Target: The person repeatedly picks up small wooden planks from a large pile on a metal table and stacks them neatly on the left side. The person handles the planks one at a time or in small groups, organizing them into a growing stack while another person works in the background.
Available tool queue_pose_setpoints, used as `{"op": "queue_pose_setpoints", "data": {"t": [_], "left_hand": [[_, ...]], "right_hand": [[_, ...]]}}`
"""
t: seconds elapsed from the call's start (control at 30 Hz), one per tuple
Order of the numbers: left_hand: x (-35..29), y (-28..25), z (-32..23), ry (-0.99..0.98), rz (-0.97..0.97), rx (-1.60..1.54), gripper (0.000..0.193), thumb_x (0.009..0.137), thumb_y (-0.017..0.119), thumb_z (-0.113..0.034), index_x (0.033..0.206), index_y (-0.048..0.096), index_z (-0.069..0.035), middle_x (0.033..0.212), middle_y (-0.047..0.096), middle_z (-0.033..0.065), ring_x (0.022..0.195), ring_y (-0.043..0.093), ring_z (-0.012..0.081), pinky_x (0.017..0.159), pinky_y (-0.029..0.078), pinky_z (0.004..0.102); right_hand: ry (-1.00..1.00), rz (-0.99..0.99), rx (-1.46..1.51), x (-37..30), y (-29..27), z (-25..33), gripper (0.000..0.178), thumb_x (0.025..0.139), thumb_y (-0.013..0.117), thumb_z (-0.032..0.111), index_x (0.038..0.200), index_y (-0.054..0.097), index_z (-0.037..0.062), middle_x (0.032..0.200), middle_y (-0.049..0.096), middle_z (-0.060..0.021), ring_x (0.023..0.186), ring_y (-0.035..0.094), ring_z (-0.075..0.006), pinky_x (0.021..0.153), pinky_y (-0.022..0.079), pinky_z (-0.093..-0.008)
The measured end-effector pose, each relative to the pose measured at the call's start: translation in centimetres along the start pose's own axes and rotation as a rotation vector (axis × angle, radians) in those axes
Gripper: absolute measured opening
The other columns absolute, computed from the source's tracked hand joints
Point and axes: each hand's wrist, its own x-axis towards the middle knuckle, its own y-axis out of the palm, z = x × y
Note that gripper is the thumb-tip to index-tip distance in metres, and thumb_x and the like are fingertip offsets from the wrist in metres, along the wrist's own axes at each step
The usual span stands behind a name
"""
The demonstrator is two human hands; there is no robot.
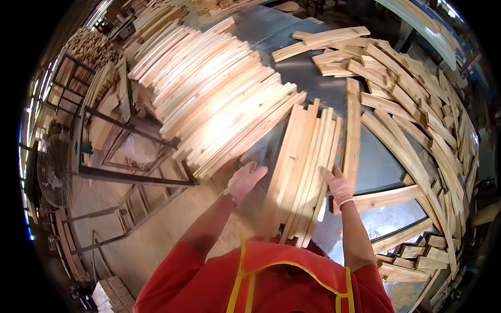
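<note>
I'm seeing left fingers (pixel 259 172) wide and empty, right fingers (pixel 329 176) resting against the slats (pixel 296 167); one-sided pushing could send them sliding.

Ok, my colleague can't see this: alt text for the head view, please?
A person's right hand touches a bundle of wooden strips on a grey table, while the left hand is open beside it, not touching. Stacked strips lie farther left, jumbled planks to the right.
</note>
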Motion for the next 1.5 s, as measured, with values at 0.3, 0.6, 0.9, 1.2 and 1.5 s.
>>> {"op": "queue_pose_setpoints", "data": {"t": [0.3, 0.6, 0.9, 1.2, 1.5], "left_hand": [[5.1, 11.4, -9.8, 0.124, 0.046, 0.212, 0.097, 0.082, 0.076, -0.058, 0.157, 0.045, -0.005, 0.153, 0.053, 0.0253, 0.138, 0.057, 0.0429, 0.115, 0.048, 0.0482], [0.1, -4.2, -23.2, 1.044, -0.400, 0.082, 0.105, 0.090, 0.075, -0.056, 0.166, 0.029, -0.001, 0.152, 0.050, 0.0288, 0.132, 0.058, 0.0474, 0.112, 0.049, 0.0506], [13.8, -15.8, -5.8, 1.117, -0.621, 0.486, 0.078, 0.100, 0.063, -0.032, 0.165, 0.033, -0.003, 0.164, 0.043, 0.0185, 0.143, 0.050, 0.0376, 0.119, 0.043, 0.0455], [16.7, -30.7, 5.2, 0.663, -0.029, 1.604, 0.066, 0.103, 0.052, -0.023, 0.167, 0.037, -0.014, 0.173, 0.033, 0.0082, 0.159, 0.030, 0.0283, 0.130, 0.024, 0.0459], [12.9, -23.9, -1.6, 1.079, -0.486, 0.782, 0.067, 0.094, 0.070, -0.024, 0.157, 0.051, -0.010, 0.156, 0.051, 0.0148, 0.143, 0.049, 0.0353, 0.120, 0.038, 0.0497]], "right_hand": [[0.071, 0.002, 0.326, 0.4, -4.3, 0.1, 0.062, 0.093, 0.083, 0.037, 0.138, 0.063, -0.0004, 0.122, 0.074, -0.0076, 0.103, 0.070, -0.0186, 0.089, 0.055, -0.0320], [-0.681, -0.245, 0.509, -3.5, -4.0, 16.9, 0.074, 0.094, 0.079, 0.042, 0.147, 0.052, -0.0002, 0.127, 0.066, -0.0088, 0.114, 0.062, -0.0192, 0.098, 0.050, -0.0335], [-0.539, -0.370, 0.178, 0.4, 13.9, 17.9, 0.076, 0.096, 0.072, 0.030, 0.158, 0.042, -0.0009, 0.161, 0.045, -0.0154, 0.151, 0.041, -0.0283, 0.125, 0.034, -0.0422], [-0.433, -0.234, -0.965, 4.6, 30.5, 14.2, 0.058, 0.086, 0.068, 0.016, 0.140, 0.057, -0.0022, 0.153, 0.050, -0.0204, 0.146, 0.046, -0.0378, 0.118, 0.043, -0.0442], [-0.462, 0.143, -0.426, 12.4, 32.9, 11.2, 0.049, 0.097, 0.068, 0.031, 0.132, 0.063, -0.0027, 0.129, 0.069, -0.0219, 0.123, 0.066, -0.0374, 0.108, 0.052, -0.0409]]}}
